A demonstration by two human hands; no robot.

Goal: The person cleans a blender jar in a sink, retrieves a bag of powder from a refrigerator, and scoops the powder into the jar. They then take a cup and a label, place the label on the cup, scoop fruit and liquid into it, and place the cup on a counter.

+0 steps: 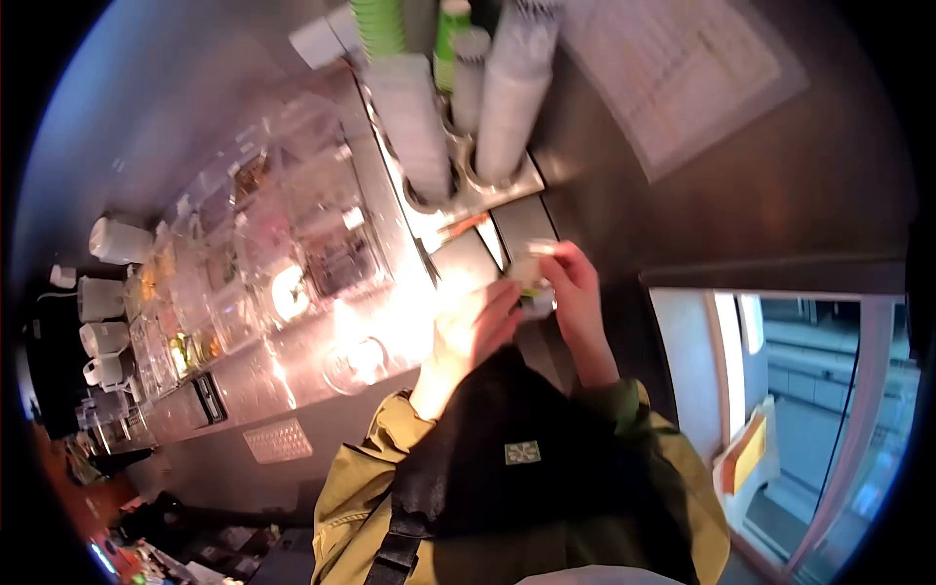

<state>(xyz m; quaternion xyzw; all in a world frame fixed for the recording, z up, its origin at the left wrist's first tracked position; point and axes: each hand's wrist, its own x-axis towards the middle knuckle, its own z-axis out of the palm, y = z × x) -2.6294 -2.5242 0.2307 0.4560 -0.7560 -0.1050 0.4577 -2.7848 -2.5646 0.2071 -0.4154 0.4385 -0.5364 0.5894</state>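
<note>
In front of my black apron, both hands are raised close together at the counter's edge. My right hand (pixel 575 285) pinches the top of a small clear item with a green patch (pixel 531 277), its kind blurred. Around the lower left of that same item curl the fingers of my left hand (pixel 475 327), washed out by glare. Just beyond them stand tall stacks of translucent cups (pixel 512 102) in a metal holder (pixel 527 183). A dark flat panel (pixel 526 226) lies between the holder and my hands.
Clear lidded containers (pixel 336 229) fill the counter to the left. White jugs (pixel 119 242) line its far left end. Green cups (pixel 378 27) stack at the back. A laminated sheet (pixel 673 73) lies upper right, above an opening with a white frame (pixel 726 361).
</note>
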